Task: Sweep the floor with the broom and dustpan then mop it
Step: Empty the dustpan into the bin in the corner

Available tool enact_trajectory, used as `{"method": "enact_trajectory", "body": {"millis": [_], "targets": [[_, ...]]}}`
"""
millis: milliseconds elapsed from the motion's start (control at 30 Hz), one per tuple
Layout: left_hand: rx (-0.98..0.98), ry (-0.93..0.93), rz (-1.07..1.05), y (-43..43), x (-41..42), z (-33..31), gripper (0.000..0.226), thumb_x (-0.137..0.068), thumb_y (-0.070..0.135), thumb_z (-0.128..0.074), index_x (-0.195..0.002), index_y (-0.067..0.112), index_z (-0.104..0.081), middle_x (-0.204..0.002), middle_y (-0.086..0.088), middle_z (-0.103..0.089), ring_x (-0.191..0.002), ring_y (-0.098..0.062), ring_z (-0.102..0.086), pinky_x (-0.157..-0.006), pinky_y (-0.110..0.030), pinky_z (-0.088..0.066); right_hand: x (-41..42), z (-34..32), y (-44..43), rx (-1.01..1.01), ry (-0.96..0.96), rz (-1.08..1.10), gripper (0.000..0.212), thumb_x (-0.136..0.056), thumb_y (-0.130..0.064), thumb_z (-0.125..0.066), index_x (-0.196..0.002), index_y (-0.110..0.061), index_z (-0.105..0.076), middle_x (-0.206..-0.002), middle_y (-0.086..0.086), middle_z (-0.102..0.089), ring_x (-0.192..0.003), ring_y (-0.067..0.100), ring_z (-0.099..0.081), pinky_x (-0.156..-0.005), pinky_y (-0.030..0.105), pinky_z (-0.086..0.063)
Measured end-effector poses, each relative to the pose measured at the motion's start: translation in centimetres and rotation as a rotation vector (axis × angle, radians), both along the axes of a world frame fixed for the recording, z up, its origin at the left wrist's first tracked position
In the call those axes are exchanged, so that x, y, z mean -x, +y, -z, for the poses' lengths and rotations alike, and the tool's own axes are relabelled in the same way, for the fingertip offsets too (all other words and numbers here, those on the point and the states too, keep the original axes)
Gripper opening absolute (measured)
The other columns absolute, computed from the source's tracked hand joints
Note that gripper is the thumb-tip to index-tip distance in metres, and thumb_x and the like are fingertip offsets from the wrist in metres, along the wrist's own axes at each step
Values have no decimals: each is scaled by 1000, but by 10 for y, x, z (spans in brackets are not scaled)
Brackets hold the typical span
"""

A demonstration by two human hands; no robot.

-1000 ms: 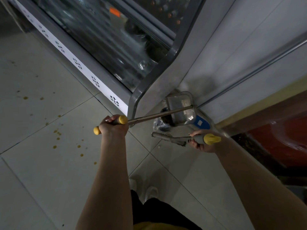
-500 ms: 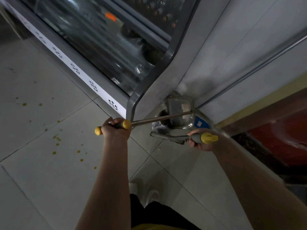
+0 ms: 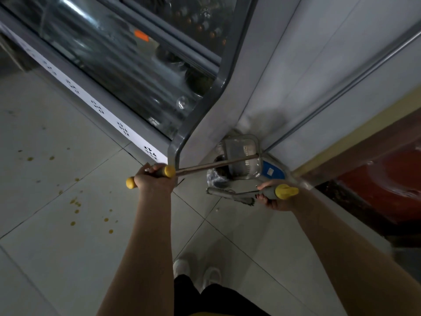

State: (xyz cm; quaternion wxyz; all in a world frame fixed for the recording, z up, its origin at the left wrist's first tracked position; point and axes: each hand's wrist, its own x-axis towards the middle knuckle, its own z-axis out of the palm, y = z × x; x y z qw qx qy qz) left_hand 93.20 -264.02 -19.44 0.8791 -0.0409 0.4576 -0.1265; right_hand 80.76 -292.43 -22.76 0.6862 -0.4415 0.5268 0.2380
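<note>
Floor (image 3: 57,258): pale square tiles, thin dark grout lines; scattered orange-yellow spots (image 3: 75,202) at left. Glass-fronted display case (image 3: 127,55) runs diagonally across the top, grey frame; white strip (image 3: 109,119) with dark marks along its base; small orange tag (image 3: 141,37) behind the glass. Pale panel wall (image 3: 307,65) at right, metal rail (image 3: 341,87) crossing it; yellow band (image 3: 364,119) below, then red-brown surface (image 3: 387,174). Light dim.
</note>
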Motion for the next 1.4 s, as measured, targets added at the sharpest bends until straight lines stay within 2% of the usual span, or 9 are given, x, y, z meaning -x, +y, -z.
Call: {"method": "enact_trajectory", "body": {"millis": [200, 367, 533, 633, 867, 1000, 1133, 1233, 1400], "targets": [[-51, -125, 122, -38, -7, -25, 55, -88, 9, -38, -34, 14, -32, -31, 6, -32, -26, -10, -34, -42, -15, -32, 9, -3, -6, -21, -30, 77, 8, -95, -7, -46, -89, -1, -48, -48, 16, -56, -34, 19, -56, -35, 20, -48], [-120, -234, 273, -78, -4, -47, 38, -87, 10, -39, -51, 16, -30, -33, 6, -31, -26, -10, -35, -39, -11, -32, 24, -11, -15, 19, -60, 142, 2, -91, 0, -50, -91, -1, -48, -75, 16, -51, -35, 19, -57, -36, 22, -49], [-126, -309, 315, -111, 2, -62, 40, -86, 9, -39, -47, 17, -31, -35, 6, -29, -30, -9, -33, -44, -18, -30, 41, -13, -31, 13, -68, 194, 14, -91, -1, -51, -104, -1, -45, -77, 16, -49, -35, 19, -58, -36, 21, -49], [-135, -363, 376, -139, 12, -77, 44, -88, 10, -39, -44, 17, -32, -34, 6, -31, -26, -10, -33, -37, -15, -31, 53, -11, -42, 35, -59, 213, 17, -92, -3, -52, -107, 1, -45, -78, 16, -50, -37, 19, -56, -36, 20, -48], [-199, -433, 520, -199, 34, -108, 38, -87, 9, -43, -52, 17, -31, -34, 6, -32, -28, -10, -33, -35, -15, -32, 80, -13, -66, 10, -79, 286, 10, -92, 0, -50, -82, 2, -50, -75, 16, -51, -58, 23, -50, -35, 22, -49], [-227, -485, 558, -227, 43, -126, 39, -87, 7, -41, -51, 16, -30, -32, 5, -31, -24, -10, -33, -34, -10, -32, 92, -13, -84, -25, -98, 388, 13, -95, -3, -47, -83, -1, -48, -78, 14, -47, -62, 25, -48, -32, 23, -47], [-253, -527, 639, -254, 53, -148, 40, -86, 4, -42, -49, 14, -32, -35, 4, -33, -32, -9, -32, -35, -13, -32, 106, -15, -104, -100, -139, 483, 19, -98, -7, -42, -80, -3, -45, -77, 15, -43, -65, 23, -47, -32, 26, -49], [-248, -564, 700, -269, 63, -170, 40, -85, 1, -42, -48, 12, -32, -34, 3, -33, -28, -9, -33, -35, -11, -33, 117, -22, -112, -134, -169, 527, 24, -100, -8, -37, -79, -1, -46, -78, 15, -44, -66, 24, -46, -31, 28, -49], [-236, -689, 914, -284, 79, -201, 36, -87, 0, -42, -53, 12, -35, -35, 2, -35, -25, -8, -35, -33, -9, -34, 137, -32, -130, -69, -169, 464, 29, -101, -12, -38, -78, 0, -49, -76, 15, -47, -63, 24, -46, -33, 22, -48]]}}
